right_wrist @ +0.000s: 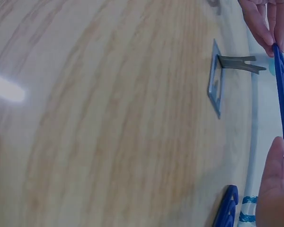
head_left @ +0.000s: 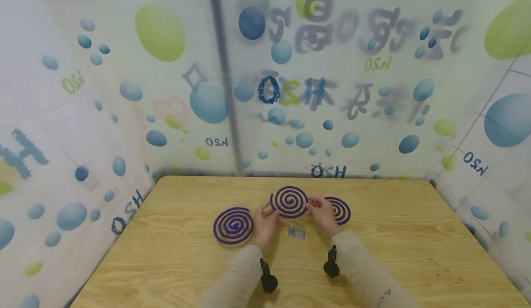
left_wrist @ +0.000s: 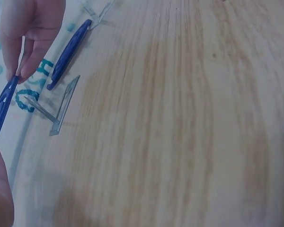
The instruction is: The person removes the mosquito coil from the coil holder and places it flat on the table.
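Both hands hold a purple spiral mosquito coil [head_left: 289,202] above the table, its flat face toward me. My left hand [head_left: 264,222] pinches its left edge between thumb and fingers. The right hand [head_left: 323,213] pinches the opposite edge. Just below stands a small metal coil stand [head_left: 296,233], whose forked prong rises from a flat frame in the right wrist view [right_wrist: 216,78]. The held coil [right_wrist: 283,94] and that stand are apart. A second coil [head_left: 233,225] sits left of my left hand, and a third coil [head_left: 343,210] is partly hidden behind my right hand.
The wooden table [head_left: 394,252] ends at a printed fabric wall [head_left: 352,114], with more fabric at both sides. In the left wrist view another metal stand [left_wrist: 98,18] shows at the end of a coil [left_wrist: 68,54]. Dark devices [head_left: 268,280] are strapped at both wrists.
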The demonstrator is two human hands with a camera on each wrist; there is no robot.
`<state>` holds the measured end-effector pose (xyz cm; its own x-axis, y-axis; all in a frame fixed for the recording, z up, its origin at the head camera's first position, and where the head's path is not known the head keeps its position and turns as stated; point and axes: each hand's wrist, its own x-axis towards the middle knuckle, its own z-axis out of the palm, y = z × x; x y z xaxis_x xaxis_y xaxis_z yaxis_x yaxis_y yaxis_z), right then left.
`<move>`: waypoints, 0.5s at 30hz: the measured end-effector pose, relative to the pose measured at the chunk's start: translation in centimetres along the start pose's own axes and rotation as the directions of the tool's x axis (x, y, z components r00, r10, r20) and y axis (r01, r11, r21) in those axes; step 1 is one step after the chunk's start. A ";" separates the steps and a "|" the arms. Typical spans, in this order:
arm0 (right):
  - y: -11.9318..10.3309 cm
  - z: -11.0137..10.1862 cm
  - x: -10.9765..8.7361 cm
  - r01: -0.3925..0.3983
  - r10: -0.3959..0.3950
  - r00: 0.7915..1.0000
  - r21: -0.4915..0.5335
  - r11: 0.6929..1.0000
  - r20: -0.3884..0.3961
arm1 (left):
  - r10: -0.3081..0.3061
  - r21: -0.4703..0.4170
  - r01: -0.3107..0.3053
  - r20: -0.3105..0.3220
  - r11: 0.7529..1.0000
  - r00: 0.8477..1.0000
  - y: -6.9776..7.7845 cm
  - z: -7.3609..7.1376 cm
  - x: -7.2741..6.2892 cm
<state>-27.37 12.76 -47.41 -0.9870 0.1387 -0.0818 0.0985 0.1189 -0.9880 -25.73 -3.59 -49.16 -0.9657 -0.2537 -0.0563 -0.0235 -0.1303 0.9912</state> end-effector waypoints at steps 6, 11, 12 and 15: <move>0.8 0.1 -0.1 0.000 0.000 1.000 -0.081 0.997 0.003 | 0.006 0.038 -0.005 -0.027 0.999 1.000 -0.5 0.1 0.4; 1.4 0.0 -0.1 -0.002 0.002 1.000 -0.095 0.996 -0.007 | 0.044 0.195 -0.038 -0.028 0.980 0.999 -0.8 0.3 0.3; 1.5 0.1 -0.1 -0.001 0.000 1.000 -0.094 0.996 -0.004 | 0.057 0.229 -0.049 -0.027 0.972 0.998 -0.8 0.3 0.3; 1.6 0.3 -0.1 -0.022 0.023 1.000 -0.073 0.997 0.007 | 0.105 0.306 -0.098 -0.008 0.947 0.994 -1.2 0.2 0.5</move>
<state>-27.10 12.69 -49.04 -0.9853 0.1348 -0.1050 0.1293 0.1868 -0.9738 -26.23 -3.38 -50.32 -0.9606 -0.2737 0.0476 -0.0069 0.1948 0.9808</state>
